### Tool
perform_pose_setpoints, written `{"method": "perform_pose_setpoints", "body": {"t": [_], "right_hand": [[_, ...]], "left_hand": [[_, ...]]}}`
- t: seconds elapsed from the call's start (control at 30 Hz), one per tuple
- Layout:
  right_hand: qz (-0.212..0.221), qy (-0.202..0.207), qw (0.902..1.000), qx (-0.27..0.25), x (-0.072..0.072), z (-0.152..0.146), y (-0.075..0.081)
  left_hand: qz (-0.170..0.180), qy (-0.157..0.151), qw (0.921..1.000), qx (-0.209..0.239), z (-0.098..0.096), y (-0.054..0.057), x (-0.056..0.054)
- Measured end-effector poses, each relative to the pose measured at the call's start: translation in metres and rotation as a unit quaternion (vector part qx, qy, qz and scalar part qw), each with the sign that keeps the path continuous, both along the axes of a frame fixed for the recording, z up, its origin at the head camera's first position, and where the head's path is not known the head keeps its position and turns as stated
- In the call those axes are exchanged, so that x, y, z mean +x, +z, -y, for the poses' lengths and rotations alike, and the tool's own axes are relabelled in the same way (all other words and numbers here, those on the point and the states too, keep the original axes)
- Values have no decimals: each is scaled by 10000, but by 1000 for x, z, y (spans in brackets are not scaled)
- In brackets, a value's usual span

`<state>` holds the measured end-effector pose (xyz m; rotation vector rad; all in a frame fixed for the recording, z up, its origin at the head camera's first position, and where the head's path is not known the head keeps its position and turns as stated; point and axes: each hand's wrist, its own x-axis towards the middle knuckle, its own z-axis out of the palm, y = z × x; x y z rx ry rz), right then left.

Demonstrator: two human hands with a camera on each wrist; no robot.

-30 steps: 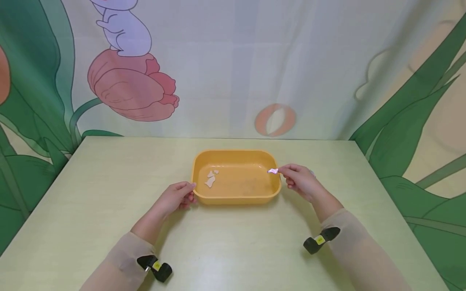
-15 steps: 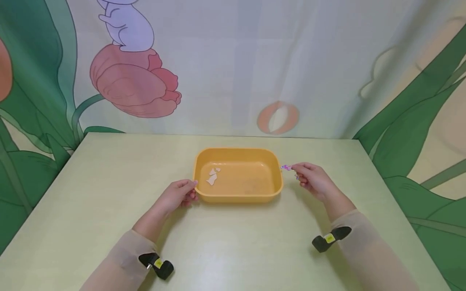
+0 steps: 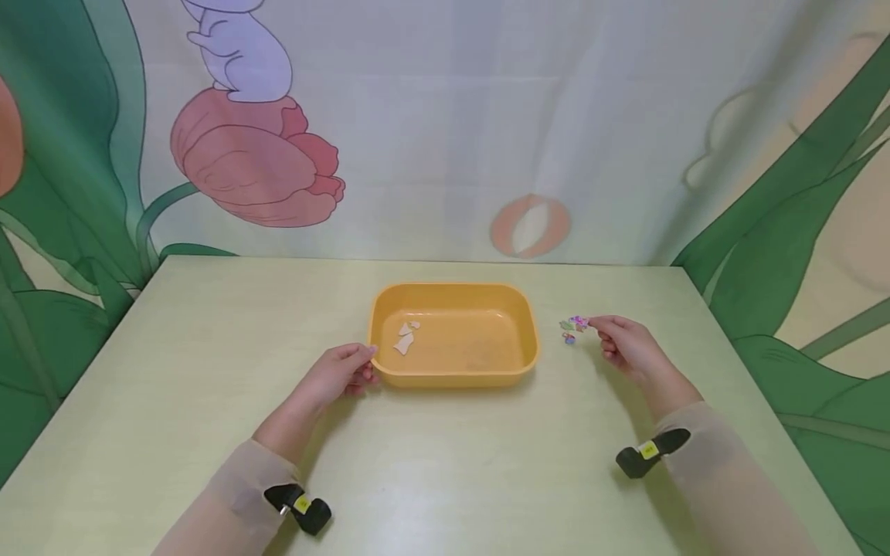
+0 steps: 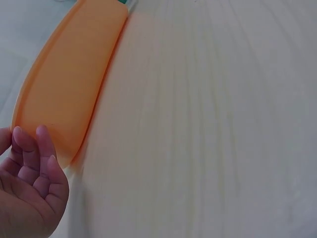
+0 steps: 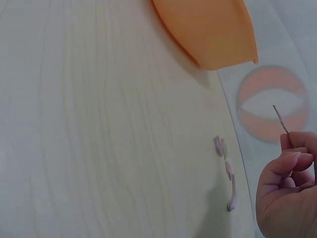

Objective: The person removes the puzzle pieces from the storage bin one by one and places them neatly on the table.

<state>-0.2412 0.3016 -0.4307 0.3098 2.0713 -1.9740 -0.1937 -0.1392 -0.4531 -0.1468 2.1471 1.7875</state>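
Note:
A yellow plastic tray (image 3: 452, 380) stands on the table, with several small flat pale pieces (image 3: 405, 343) inside at its left end. My left hand (image 3: 337, 374) pinches the rim at the tray's front left corner between thumb and fingers; the left wrist view shows the fingertips (image 4: 43, 133) against its outer wall. To the right of the tray, my right hand (image 3: 631, 347) pinches a thin, flat, shiny pinkish piece (image 5: 280, 119), seen edge-on in the right wrist view. Several small colourful pieces (image 5: 229, 168) lie on the table beneath this hand.
A pale wood-grain table (image 3: 445, 463) runs back to a printed curtain (image 3: 417, 154) hanging along its far edge. Black wrist cameras (image 3: 299, 506) are worn on both sleeves.
My right hand has moved right with the shiny piece, from over the tray's right end to beside it. Colourful pieces on the table have come into sight. My left hand stays at the rim.

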Motion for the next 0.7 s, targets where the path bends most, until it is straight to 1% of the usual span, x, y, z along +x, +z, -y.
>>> {"method": "perform_pose_setpoints", "body": {"t": [0.1, 0.23, 0.33, 0.53, 0.7], "right_hand": [[160, -57, 9991, 401, -3, -4, -3], [540, -197, 9947, 853, -5, -11, -13], [629, -347, 9926, 978, -6, -15, -20], [488, -631, 9914, 1037, -8, -15, -28], [693, -829, 9856, 1304, -10, -8, -30]], "left_hand": [[-30, -3, 10000, 24, 1, 0, -1], [2, -59, 10000, 59, 2, -1, -1], [13, -102, 9999, 46, 1, -3, -1], [14, -124, 9999, 45, 2, -2, -2], [20, -182, 9998, 0, 5, 1, -3]]}}
